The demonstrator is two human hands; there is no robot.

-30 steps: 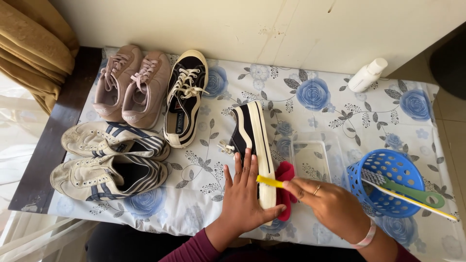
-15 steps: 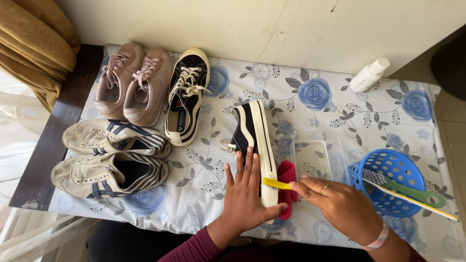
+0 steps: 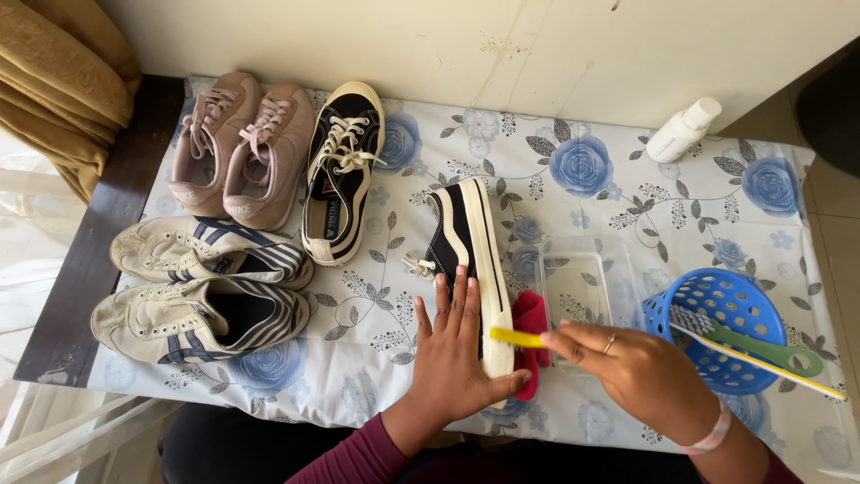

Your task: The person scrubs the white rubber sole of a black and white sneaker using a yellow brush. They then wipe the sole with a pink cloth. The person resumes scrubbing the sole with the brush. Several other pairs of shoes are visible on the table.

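The left hand (image 3: pixel 455 354) lies flat, fingers spread, pressing on the heel end of a black sneaker (image 3: pixel 466 260) tipped on its side near the tabletop's (image 3: pixel 573 170) middle. The right hand (image 3: pixel 640 372), at 3 o'clock of the left, has its grip pinched around a yellow brush handle (image 3: pixel 515 337) whose tip meets the sneaker's white sole.

Six shoes show in all: two pink sneakers (image 3: pixel 242 148) at 10 o'clock, two worn white striped sneakers (image 3: pixel 202 287) at 9 o'clock, one black laced sneaker (image 3: pixel 342 170) upright beside the pink ones, and the one being held. One blue basket (image 3: pixel 721 309) at 3 o'clock holds two brushes. One white bottle (image 3: pixel 683 130) lies at 1 o'clock.

A red cloth (image 3: pixel 530 318) is partly hidden under the shoe and hands. A clear tray (image 3: pixel 578 278) is hard to make out. The brush's bristles are hidden.
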